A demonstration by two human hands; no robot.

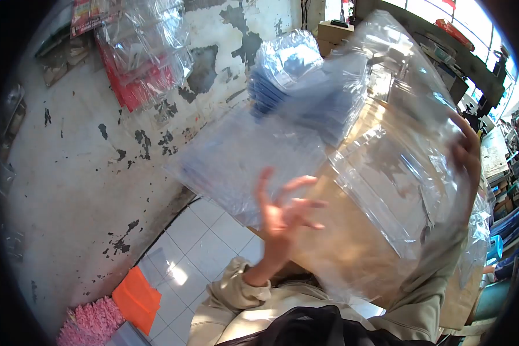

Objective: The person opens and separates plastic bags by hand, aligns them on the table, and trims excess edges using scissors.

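Observation:
My left hand (285, 214) is open over the table, fingers spread and slightly blurred, with nothing in it. Just beyond it lies a pile of flat clear plastic bags (245, 151) at the table's left edge. On the right, my right hand (467, 151) is closed at the edge of a large clear plastic bag (397, 43), which rises and bends over the table, smeared by motion. Its fingertips are partly hidden. Another clear plastic bag (375, 184) lies flat between my hands on the brown tabletop (323, 230).
Folded bluish plastic packs (294, 86) are stacked at the back of the table. Clear and red packets (144, 63) hang on the peeling wall (75, 184). An orange sheet (137, 297) and a pink fluffy mat (92, 323) lie low at left. Cluttered shelves (499, 155) stand at right.

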